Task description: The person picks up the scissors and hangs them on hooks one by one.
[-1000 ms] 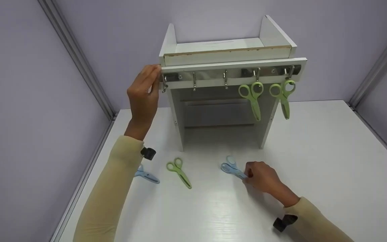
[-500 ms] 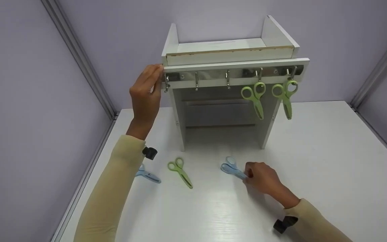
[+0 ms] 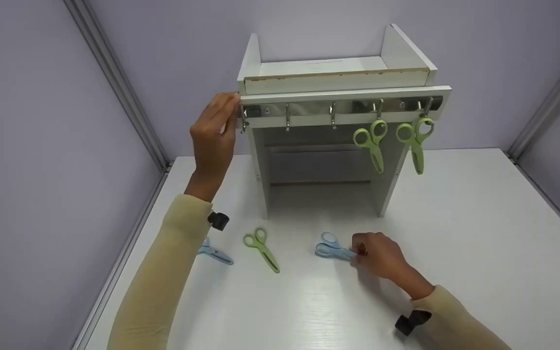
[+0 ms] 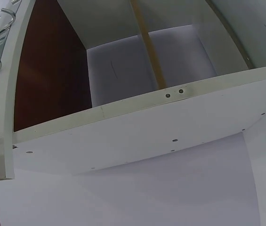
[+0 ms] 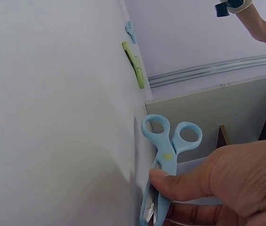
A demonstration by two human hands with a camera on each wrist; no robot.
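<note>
Head view: two green scissors hang from rack.

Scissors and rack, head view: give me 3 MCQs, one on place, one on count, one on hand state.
1. Where does the left hand rest?
A. on the rack's left end
B. on the table
C. on a hanging pair

2. How many green scissors hang from the hooks?
A. one
B. two
C. four

3. What is the right hand doing?
A. lying flat and open
B. pinching the blue scissors by the blades
C. holding a hook

Key:
1 A, the fingers touch the rail's left end.
2 B, one pair and another hang on the right-hand hooks; a third green pair lies on the table.
3 B, the right wrist view shows thumb and fingers closed on the blades.
</note>
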